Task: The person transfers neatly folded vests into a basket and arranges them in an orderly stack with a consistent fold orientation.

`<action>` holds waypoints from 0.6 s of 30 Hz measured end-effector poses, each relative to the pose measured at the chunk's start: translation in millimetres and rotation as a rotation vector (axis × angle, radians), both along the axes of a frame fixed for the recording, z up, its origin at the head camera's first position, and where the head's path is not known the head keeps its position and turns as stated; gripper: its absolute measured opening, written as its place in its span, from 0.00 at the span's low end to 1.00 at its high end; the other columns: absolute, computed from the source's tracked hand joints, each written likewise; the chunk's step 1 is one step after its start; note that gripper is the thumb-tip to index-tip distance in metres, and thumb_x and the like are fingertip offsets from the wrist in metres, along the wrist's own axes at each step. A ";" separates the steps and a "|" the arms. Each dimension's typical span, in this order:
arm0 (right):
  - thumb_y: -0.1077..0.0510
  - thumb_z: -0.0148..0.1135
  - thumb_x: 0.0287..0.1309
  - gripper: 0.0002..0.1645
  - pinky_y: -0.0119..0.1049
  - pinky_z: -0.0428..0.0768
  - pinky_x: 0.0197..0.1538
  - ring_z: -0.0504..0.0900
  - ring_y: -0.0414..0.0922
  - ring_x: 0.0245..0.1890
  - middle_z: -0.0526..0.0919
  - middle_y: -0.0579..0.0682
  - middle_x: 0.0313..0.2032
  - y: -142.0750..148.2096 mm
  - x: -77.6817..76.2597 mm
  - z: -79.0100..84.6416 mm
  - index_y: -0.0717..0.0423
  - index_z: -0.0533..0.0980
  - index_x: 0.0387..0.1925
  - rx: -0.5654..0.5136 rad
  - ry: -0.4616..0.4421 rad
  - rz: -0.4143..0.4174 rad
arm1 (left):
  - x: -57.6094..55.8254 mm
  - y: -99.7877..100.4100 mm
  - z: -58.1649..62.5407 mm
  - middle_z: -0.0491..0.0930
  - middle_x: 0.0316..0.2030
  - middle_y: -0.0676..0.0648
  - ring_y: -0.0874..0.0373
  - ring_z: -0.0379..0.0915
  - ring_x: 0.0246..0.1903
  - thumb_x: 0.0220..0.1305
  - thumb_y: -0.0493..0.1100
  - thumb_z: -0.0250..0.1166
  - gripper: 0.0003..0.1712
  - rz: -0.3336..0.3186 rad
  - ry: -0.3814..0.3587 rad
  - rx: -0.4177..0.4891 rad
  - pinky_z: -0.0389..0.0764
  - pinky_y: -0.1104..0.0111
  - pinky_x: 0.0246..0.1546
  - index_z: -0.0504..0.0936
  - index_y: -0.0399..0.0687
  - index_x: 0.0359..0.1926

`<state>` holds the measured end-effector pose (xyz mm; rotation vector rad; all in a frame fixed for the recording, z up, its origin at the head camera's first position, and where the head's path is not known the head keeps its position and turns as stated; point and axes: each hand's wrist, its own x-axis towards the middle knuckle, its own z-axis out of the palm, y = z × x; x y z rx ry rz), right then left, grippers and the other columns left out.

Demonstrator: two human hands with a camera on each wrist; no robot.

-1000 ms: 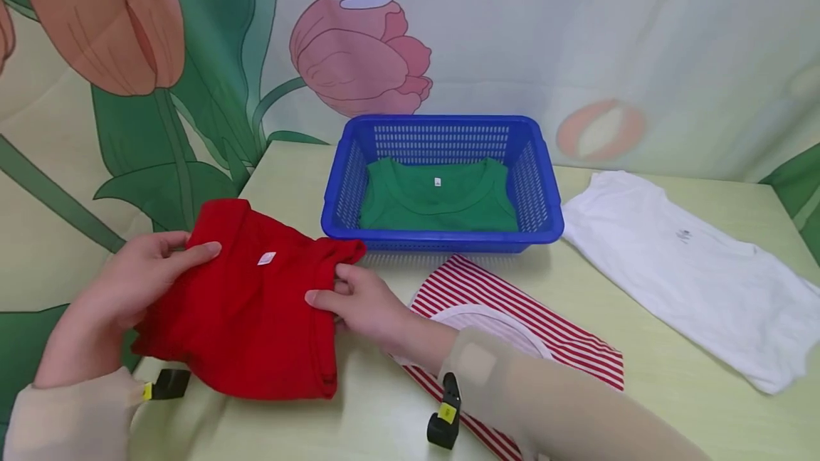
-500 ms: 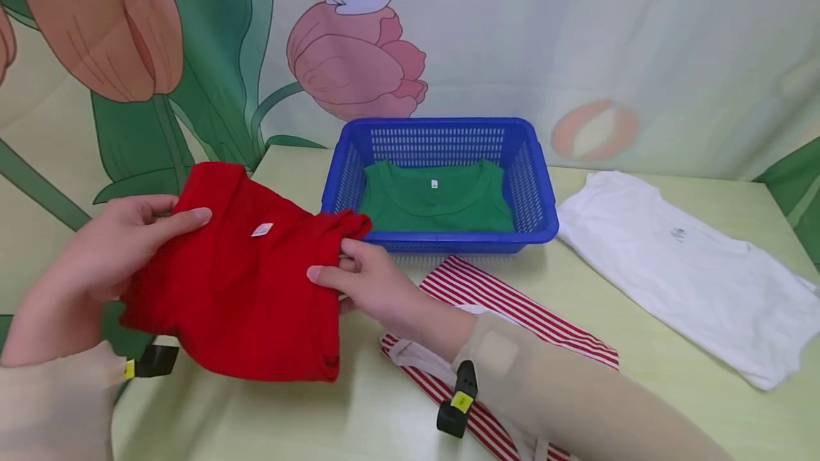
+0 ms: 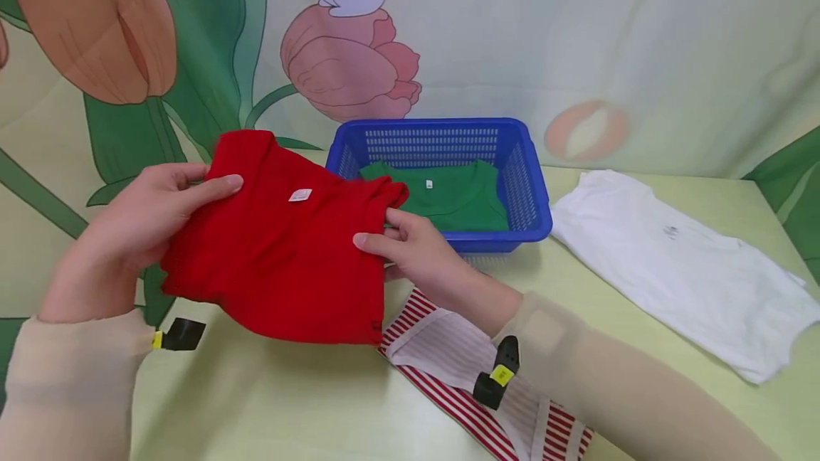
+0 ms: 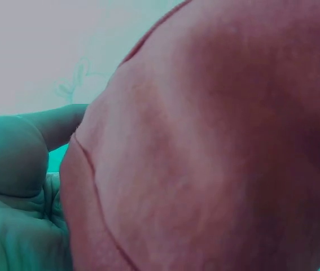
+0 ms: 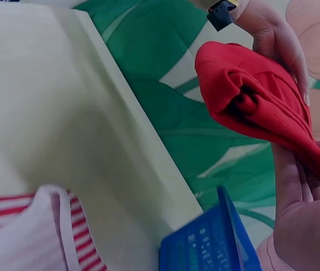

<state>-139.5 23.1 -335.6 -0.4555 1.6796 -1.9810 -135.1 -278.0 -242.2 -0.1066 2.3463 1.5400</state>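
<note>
Held up between both hands, a folded red shirt [image 3: 295, 247] hangs above the table, its white neck label facing up. My left hand [image 3: 160, 212] pinches its left side, thumb on top and fingers beneath. At the opposite side my right hand [image 3: 423, 247] grips the edge the same way, in front of the blue basket. In the right wrist view the layered folds of the red shirt [image 5: 250, 101] show from the side. The left wrist view is mostly filled by the shirt's cloth [image 4: 193, 158], beside the palm. A folded green shirt [image 3: 461, 198] lies in the basket, partly covered by the red one.
The blue plastic basket [image 3: 534, 194] stands at the back middle of the table [image 3: 256, 390]. A red-and-white striped shirt [image 3: 442, 347] lies under the right forearm. At the right lies a folded white shirt [image 3: 692, 276]. A printed curtain [image 3: 512, 34] hangs behind the table.
Both hands have lifted the red shirt and carried it right, toward the basket, where it now overlaps the near left corner in the head view. The other shirts stay put.
</note>
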 end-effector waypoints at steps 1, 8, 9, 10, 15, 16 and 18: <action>0.56 0.59 0.63 0.19 0.46 0.78 0.43 0.80 0.51 0.43 0.80 0.52 0.44 3.0 -1.5 0.4 0.49 0.68 0.55 -0.001 0.001 0.003 | -2.3 2.7 -0.7 0.76 0.44 0.44 0.44 0.76 0.38 0.63 0.59 0.61 0.28 0.006 0.005 0.006 0.78 0.53 0.37 0.68 0.48 0.55; 0.56 0.58 0.64 0.19 0.49 0.77 0.43 0.79 0.54 0.45 0.78 0.54 0.46 25.3 -12.2 -1.5 0.51 0.68 0.55 -0.033 -0.012 -0.005 | -22.8 23.4 -5.7 0.74 0.46 0.42 0.44 0.75 0.41 0.60 0.61 0.62 0.31 -0.009 0.007 0.023 0.78 0.53 0.39 0.67 0.47 0.56; 0.56 0.58 0.64 0.19 0.49 0.77 0.43 0.79 0.54 0.45 0.78 0.55 0.46 28.5 -13.8 -1.7 0.51 0.68 0.55 -0.034 -0.017 -0.009 | -25.2 26.4 -6.8 0.74 0.46 0.42 0.44 0.75 0.41 0.60 0.61 0.62 0.31 -0.011 0.007 0.022 0.78 0.53 0.39 0.67 0.47 0.56; 0.56 0.58 0.64 0.20 0.50 0.77 0.43 0.78 0.54 0.45 0.78 0.55 0.46 31.5 -15.2 -1.9 0.51 0.68 0.55 -0.033 -0.024 -0.014 | -27.4 29.4 -7.9 0.74 0.46 0.42 0.45 0.75 0.41 0.60 0.61 0.62 0.31 -0.010 0.009 0.023 0.78 0.53 0.39 0.67 0.47 0.56; 0.56 0.59 0.63 0.21 0.49 0.76 0.45 0.77 0.54 0.47 0.77 0.55 0.48 47.0 -22.2 -1.8 0.50 0.68 0.56 -0.014 -0.039 -0.048 | -37.2 44.7 -13.7 0.75 0.44 0.41 0.45 0.76 0.40 0.62 0.58 0.62 0.28 -0.016 0.027 0.017 0.78 0.54 0.38 0.69 0.46 0.55; 0.56 0.59 0.63 0.21 0.49 0.76 0.46 0.77 0.54 0.47 0.77 0.55 0.48 50.5 -23.5 -1.9 0.50 0.68 0.57 -0.009 -0.042 -0.056 | -39.2 48.0 -14.8 0.75 0.44 0.41 0.45 0.76 0.40 0.63 0.58 0.61 0.28 -0.018 0.028 0.020 0.78 0.54 0.38 0.69 0.46 0.55; 0.56 0.59 0.63 0.21 0.49 0.76 0.46 0.77 0.54 0.48 0.77 0.55 0.49 57.3 -26.1 -1.9 0.49 0.68 0.57 -0.002 -0.045 -0.074 | -42.6 54.4 -16.7 0.75 0.44 0.41 0.45 0.76 0.40 0.63 0.57 0.61 0.27 -0.023 0.031 0.018 0.78 0.55 0.38 0.69 0.47 0.55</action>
